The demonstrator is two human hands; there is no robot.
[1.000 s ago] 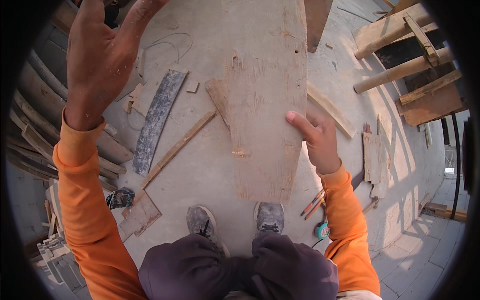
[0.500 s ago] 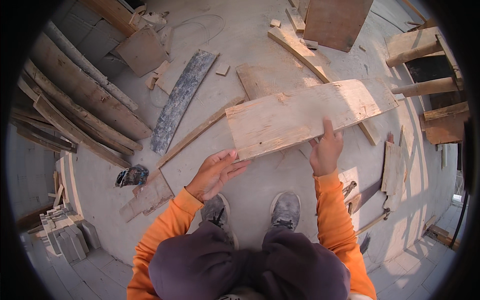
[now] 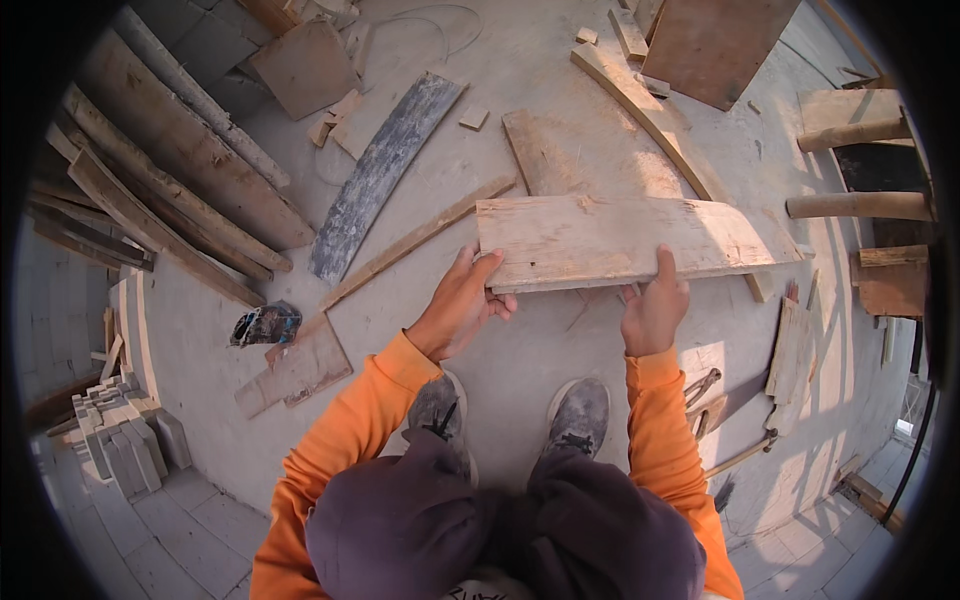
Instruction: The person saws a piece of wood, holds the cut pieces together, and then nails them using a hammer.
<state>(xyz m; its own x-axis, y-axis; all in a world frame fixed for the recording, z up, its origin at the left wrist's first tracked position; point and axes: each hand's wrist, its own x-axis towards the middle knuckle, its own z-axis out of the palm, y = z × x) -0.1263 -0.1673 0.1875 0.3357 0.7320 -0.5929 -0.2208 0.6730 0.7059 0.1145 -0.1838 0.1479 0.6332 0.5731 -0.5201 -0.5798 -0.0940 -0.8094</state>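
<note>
1. Gripping one pale wooden board (image 3: 610,240) between them, both hands hold it crosswise in front of the person's body, over the floor (image 3: 520,410) and beyond the shoes (image 3: 578,418).
2. The left hand (image 3: 462,305) closes on the board's near left corner, with the thumb on the upper face and the other fingers curled under the edge.
3. The right hand (image 3: 655,312) pinches the near long edge right of the middle; one digit lies flat on the upper face, while another shows just below the edge.
4. The board's broad face is turned up, its grain rough and splintered in places, with sunlight falling across the right part. Whether its far right end touches the wood behind it, I cannot tell.
5. Behind the board, a long batten (image 3: 640,115) slants across the floor, passing out of sight beneath it; a shorter plank (image 3: 522,150) lies left of that batten.
6. Farther left, a thin wooden strip (image 3: 415,245) runs diagonally beside a dark, grey-smeared plank (image 3: 385,175), near a small square block (image 3: 474,118).
7. At the far left, several long boards (image 3: 190,170) stand in a row, above a stack of grey slabs (image 3: 130,450).
8. To the right of the right forearm lie pincers (image 3: 702,388) and, nearer the person, a hammer (image 3: 740,456) with a wooden handle.
</note>
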